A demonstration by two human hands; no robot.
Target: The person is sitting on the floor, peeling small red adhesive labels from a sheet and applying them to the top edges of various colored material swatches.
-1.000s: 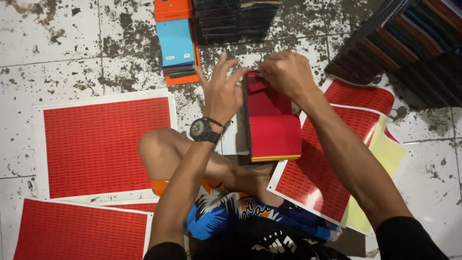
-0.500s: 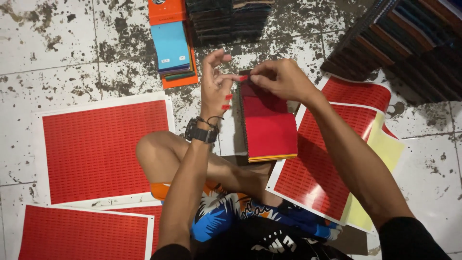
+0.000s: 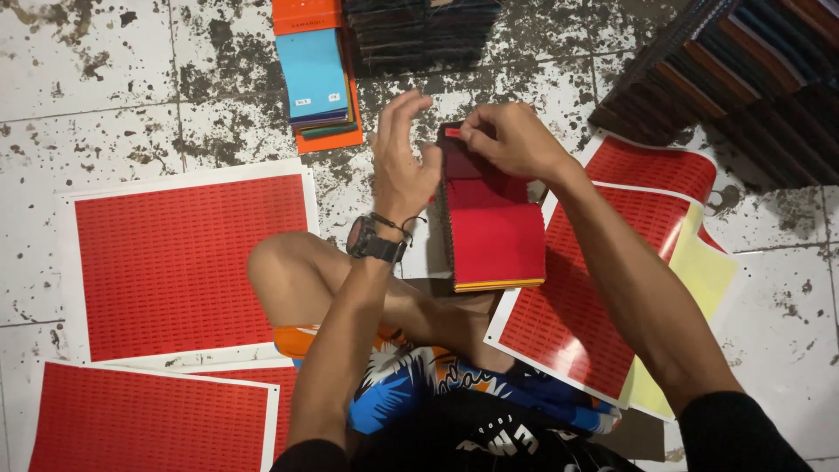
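A stack of cloth swatches with a red top sheet point(image 3: 494, 240) rests on the floor in front of my crossed legs. My right hand point(image 3: 511, 138) pinches a small red sticker point(image 3: 453, 133) at the stack's top edge. My left hand point(image 3: 404, 162), with a black watch point(image 3: 374, 242) on its wrist, is raised beside the stack's left edge with fingers spread and nothing in it.
Large red sticker sheets lie on the stained tile floor at left point(image 3: 188, 262), lower left point(image 3: 144, 419) and right point(image 3: 568, 323) over a yellow sheet point(image 3: 699, 271). A blue-topped swatch stack point(image 3: 312, 70), a dark stack point(image 3: 419, 31) and rows of swatch books point(image 3: 734, 79) sit behind.
My left hand, which held small red stickers on its fingertips near the right hand, has turned and spread beside the stack. The right hand has brought one sticker down to the stack's top edge.
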